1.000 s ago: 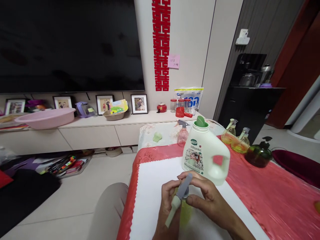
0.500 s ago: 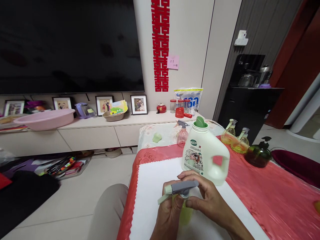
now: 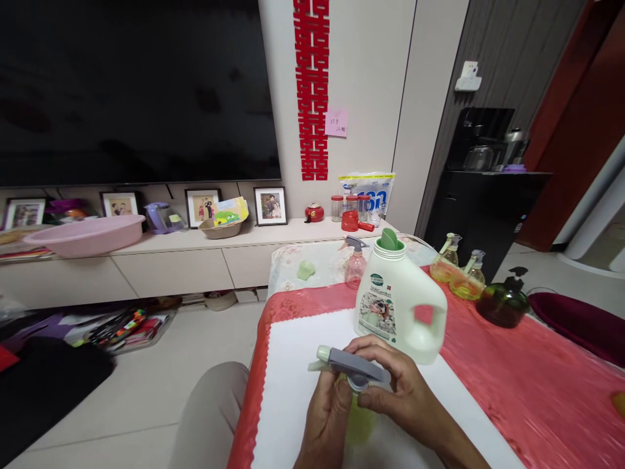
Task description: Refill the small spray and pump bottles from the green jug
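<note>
A spray bottle with yellow-green liquid (image 3: 360,423) stands over the white mat, and its grey trigger head (image 3: 359,366) with a pale green nozzle points left. My left hand (image 3: 329,413) is closed round the bottle's neck from the left, its thumb just under the head. From the right, my right hand (image 3: 398,384) pinches the collar and head, with thumb in front and fingers behind. Just behind my hands is a large pale green jug (image 3: 400,306) with an open neck and a green scoop-like piece (image 3: 389,239) in it.
A pink spray bottle (image 3: 355,268) and a crumpled green piece (image 3: 306,270) lie beyond the mat. At the right are two yellow-filled spray bottles (image 3: 467,280) and a dark green pump bottle (image 3: 504,303). My knee (image 3: 212,410) is left of the table.
The trigger head has turned slightly, its nozzle end now higher and further back. My right fingers have shifted a little around it. Both hands still hold the bottle.
</note>
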A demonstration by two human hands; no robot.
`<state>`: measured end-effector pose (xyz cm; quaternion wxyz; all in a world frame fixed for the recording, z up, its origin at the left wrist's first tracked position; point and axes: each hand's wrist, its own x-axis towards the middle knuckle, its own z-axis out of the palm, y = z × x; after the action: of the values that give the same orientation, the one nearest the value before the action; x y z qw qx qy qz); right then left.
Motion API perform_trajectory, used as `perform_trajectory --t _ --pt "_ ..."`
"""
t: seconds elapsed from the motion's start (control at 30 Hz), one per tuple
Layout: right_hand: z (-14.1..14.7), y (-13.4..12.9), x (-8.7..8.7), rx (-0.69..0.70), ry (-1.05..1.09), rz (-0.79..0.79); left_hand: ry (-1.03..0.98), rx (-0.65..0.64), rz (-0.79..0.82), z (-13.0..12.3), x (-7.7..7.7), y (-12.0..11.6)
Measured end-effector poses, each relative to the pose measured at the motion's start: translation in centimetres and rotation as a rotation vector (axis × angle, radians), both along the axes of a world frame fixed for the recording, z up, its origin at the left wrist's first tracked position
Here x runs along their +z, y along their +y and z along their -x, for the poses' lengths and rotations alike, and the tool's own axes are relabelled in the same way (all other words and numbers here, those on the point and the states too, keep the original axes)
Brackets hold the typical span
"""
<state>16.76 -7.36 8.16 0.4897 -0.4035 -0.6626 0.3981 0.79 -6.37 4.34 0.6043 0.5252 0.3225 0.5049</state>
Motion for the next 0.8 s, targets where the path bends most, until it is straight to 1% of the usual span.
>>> perform_trajectory --t 0.13,0.27,0.33,0.43,0.5,0.57,0.63,0.7,0.8 --pt "0.6 0.1 -0.5 -0.056 0.032 -0.041 -0.019 -0.015 -0.073 0.1 -0.5 0.4" --pt "0.6 0.2 -0.8 -0.041 0.047 -0.024 -0.025 -0.033 -0.075 0.1 -0.7 0.6" --pt "0.3 0.1 -0.5 0.003 0.054 0.026 -0.006 -0.019 -0.083 0.0 -0.6 0.6" --pt "-0.2 -0.1 0.3 0.119 0.074 0.1 0.052 0.014 -0.122 -0.1 -0.2 0.5" --pt "-0.4 -0.2 0.9 0.188 0.091 0.115 0.078 0.02 -0.135 -0.2 0.0 0.4" --pt "-0.4 -0.3 1.1 0.213 0.097 0.121 0.096 0.025 -0.131 -0.2 0.1 0.3" --pt "-0.3 -0.2 0.9 0.204 0.098 0.131 0.109 0.035 -0.112 -0.1 0.3 0.3" --pt "-0.2 -0.1 0.5 0.166 0.111 0.13 0.106 0.04 -0.088 0.0 0.6 0.2" --pt "-0.1 0.2 -0.2 0.059 0.112 0.085 0.076 0.029 -0.062 0.1 1.0 0.1"
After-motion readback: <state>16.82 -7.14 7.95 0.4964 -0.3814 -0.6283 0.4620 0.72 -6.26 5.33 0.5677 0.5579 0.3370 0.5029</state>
